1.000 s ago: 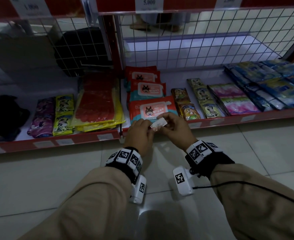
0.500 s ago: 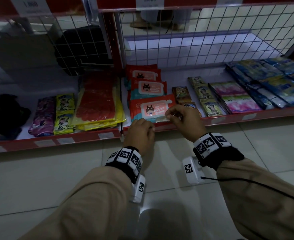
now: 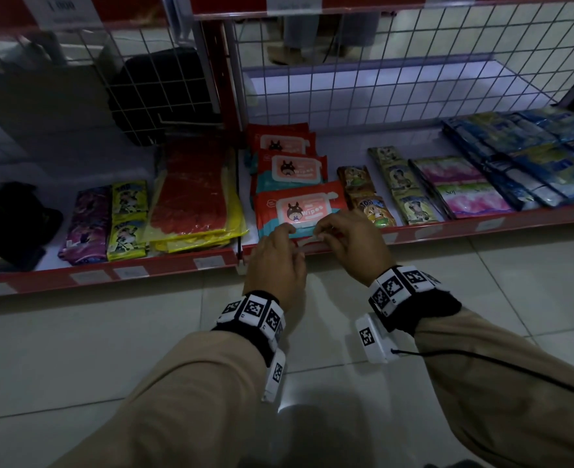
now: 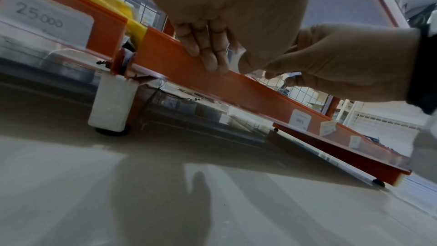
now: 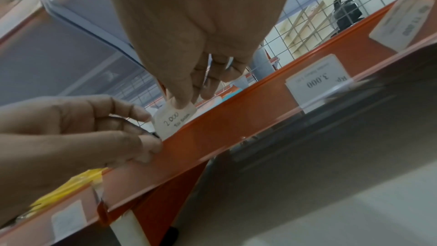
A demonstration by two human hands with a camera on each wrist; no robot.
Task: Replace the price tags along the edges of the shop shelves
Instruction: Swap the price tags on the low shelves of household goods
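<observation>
A small white price tag (image 3: 307,240) marked 2.000 (image 5: 175,118) sits at the top lip of the red shelf rail (image 3: 431,231), in front of a wipes packet (image 3: 299,211). My right hand (image 3: 353,239) pinches the tag's upper right end between thumb and fingers (image 5: 182,98). My left hand (image 3: 275,261) is just left of it, fingers curled over the rail (image 5: 236,119), with the index fingertip (image 5: 144,117) at the tag's left edge. In the left wrist view three left fingers (image 4: 205,51) lie on the rail's front (image 4: 236,89) and a sliver of the tag (image 4: 237,57) shows.
Other tags sit in the rail: one reading 3.000 (image 5: 318,81) to the right, one reading 25.000 (image 4: 45,16) to the left. Sachets and packets fill the low shelf under a wire grid (image 3: 397,62). A white shelf foot (image 4: 111,104) stands on the tiled floor (image 3: 110,349).
Both hands held the tag above the floor a second ago. The right hand carried it forward to the rail, and the left hand has followed and closed in beside it.
</observation>
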